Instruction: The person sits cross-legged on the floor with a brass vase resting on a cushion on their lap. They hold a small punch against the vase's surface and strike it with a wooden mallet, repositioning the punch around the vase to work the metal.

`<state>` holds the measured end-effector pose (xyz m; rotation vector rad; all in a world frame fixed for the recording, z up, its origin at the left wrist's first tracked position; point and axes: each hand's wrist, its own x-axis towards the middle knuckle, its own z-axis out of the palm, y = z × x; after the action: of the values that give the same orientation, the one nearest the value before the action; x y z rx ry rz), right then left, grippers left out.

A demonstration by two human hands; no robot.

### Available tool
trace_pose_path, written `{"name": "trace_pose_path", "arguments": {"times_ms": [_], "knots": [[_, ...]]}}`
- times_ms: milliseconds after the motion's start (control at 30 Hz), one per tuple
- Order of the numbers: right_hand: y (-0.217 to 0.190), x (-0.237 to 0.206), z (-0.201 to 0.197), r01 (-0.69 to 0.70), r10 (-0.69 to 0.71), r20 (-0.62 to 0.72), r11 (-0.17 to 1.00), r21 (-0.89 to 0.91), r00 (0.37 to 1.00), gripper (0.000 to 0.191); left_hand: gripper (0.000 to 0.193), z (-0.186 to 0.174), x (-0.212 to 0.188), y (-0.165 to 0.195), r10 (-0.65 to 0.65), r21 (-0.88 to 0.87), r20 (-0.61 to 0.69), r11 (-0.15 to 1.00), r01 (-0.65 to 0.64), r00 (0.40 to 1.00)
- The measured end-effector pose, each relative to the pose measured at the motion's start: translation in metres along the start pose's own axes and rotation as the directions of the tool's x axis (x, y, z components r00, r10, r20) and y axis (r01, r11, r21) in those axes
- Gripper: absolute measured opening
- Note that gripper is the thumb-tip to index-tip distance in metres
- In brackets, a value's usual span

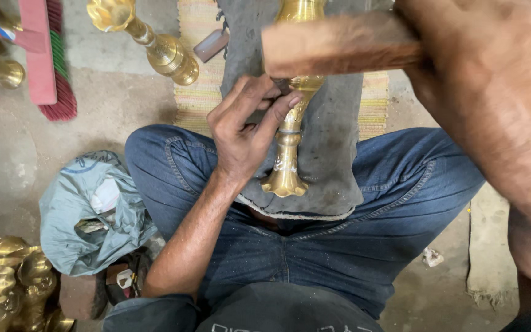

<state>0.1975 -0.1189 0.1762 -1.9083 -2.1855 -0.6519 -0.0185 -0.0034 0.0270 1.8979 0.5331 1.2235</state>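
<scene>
A brass vase (289, 132) is laid lengthwise on a grey cloth (333, 154), which is spread over the lap of a seated person in blue jeans (394, 203). The flared foot of the vase is turned toward the person's body, near the lower edge of the cloth, and its upper part runs off past the top edge of the picture. The left hand (244, 132) is placed at the left side of the vase, about the middle of the cloth; its fingers (278, 107) are closed around a small dark tool (281, 85), whose tip is pressed against the bulging part of the vase. The right hand (425, 46) is seen very close to the camera and blurred, at the upper right; it is clenched on the handle of a wooden mallet (339, 43), which is held above the vase and the tool. On the floor, beyond the top left corner of the cloth, a second brass vase (155, 40) is lying beside a striped mat (195, 92). At the left of the person's knee a crumpled grey plastic bag (87, 215) is found, and more brass pieces (7, 283) are gathered at the lower left. A red broom (50, 61) is lying at the upper left.
</scene>
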Motion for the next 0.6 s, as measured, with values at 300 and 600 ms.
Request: {"name": "trace_pose_path", "arguments": {"times_ms": [300, 600], "knots": [[-0.002, 0.004, 0.001, 0.043, -0.04, 0.041, 0.996, -0.072, 0.998, 0.025, 0.03, 0.001, -0.001, -0.001, -0.076, -0.031, -0.028, 0.997, 0.075, 0.997], [0.0, 0.01, 0.004, 0.025, -0.011, 0.119, 0.992, -0.12, 0.993, 0.024, 0.033, 0.002, 0.0, 0.0, -0.092, -0.062, -0.032, 0.994, 0.09, 0.995]]}}
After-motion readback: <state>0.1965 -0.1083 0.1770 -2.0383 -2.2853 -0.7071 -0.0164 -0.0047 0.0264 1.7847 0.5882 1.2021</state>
